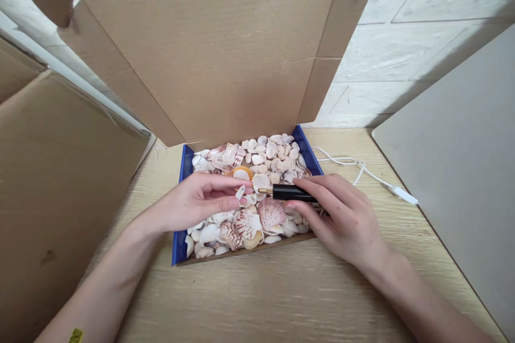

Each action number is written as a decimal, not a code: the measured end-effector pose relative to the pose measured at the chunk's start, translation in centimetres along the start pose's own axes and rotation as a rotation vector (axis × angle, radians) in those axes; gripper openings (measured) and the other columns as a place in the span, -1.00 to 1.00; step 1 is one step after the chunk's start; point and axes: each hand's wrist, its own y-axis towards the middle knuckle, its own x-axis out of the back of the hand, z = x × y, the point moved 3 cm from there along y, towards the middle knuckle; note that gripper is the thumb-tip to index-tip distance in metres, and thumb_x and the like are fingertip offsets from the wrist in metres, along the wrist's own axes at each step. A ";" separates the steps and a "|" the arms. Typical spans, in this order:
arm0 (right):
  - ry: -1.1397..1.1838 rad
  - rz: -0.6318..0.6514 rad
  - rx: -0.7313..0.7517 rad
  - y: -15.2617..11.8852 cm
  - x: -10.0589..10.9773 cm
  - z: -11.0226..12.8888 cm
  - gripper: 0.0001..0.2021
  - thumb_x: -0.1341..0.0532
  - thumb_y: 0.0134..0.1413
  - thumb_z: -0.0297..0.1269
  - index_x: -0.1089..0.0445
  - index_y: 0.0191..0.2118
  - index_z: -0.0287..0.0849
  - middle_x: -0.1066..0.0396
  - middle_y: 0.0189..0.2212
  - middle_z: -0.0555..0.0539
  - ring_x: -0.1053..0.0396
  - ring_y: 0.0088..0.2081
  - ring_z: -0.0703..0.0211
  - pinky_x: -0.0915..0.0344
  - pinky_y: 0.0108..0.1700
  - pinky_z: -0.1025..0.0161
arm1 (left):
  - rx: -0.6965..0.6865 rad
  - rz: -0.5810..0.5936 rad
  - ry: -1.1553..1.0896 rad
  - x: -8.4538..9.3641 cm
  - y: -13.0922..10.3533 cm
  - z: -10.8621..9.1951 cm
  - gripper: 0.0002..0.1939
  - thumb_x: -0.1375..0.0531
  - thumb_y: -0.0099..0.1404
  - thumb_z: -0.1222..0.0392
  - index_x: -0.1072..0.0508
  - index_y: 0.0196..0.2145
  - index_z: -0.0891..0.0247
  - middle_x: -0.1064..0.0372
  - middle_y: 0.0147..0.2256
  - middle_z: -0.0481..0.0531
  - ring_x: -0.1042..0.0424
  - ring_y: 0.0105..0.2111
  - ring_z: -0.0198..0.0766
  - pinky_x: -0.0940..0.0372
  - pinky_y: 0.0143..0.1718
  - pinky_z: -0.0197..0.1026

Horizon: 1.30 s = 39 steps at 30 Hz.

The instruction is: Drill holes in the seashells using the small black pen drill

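**A:** Nearest the lens, what do the forearms and the wooden table [281,300] show?

**B:** Both forearms cross the pale tabletop and meet over the shallow blue-lined box [179,246]. The left hand [193,203] is closed in a pinch, thumb and fingertips gripping a small white shell fragment [240,193] just above the heaped shells [257,214]. The right hand [341,220] is closed around a black pen-like tool [292,192], held level, its brass tip aimed at the fragment and nearly touching it.

**A:** What makes the contact between tip and shell go well?

**B:** In my judgement, support. The fragment is thin and looks brittle, so the pinch should stay near the point of contact and not at a far edge. The right hand's lower fingers lie on the shells at the box's near right corner; resting there would steady the tip. Light pressure seems wiser than force.

**A:** What lies around the work?

**B:** The box's cardboard lid [225,59] stands open behind the shells. A white cable [362,171] runs across the table to the right of the box; whether it joins the tool cannot be told. A second cardboard carton [60,182] stands at left, a grey panel [454,171] at right.

**A:** Any hazard?

**B:** Possibly the tip slipping off the curved shell toward the left thumb; keep the thumb behind the line of the tool.
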 end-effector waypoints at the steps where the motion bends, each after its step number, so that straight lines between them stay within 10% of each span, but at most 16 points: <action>1: -0.002 -0.005 0.005 0.0 0.1 0.0 -0.67 -0.29 0.07 -0.33 -0.33 -0.02 -0.21 -0.46 -0.23 -0.13 -0.39 -0.24 0.15 -0.37 -0.23 0.20 | 0.004 0.003 0.004 0.0 0.0 0.0 -0.65 -0.21 0.26 0.15 -0.49 0.00 0.17 -0.51 -0.17 0.01 -0.40 -0.29 -0.35 -0.32 -0.26 -0.34; 39: 0.002 0.029 -0.024 0.2 -0.1 0.0 -0.69 -0.25 0.10 -0.28 -0.34 -0.02 -0.19 -0.45 -0.26 -0.15 -0.36 -0.27 0.10 -0.39 -0.25 0.13 | -0.133 0.051 0.072 0.3 -0.3 0.2 -0.67 -0.27 0.20 0.20 -0.54 -0.06 0.06 -0.57 -0.24 -0.01 -0.48 -0.31 -0.27 -0.36 -0.31 -0.30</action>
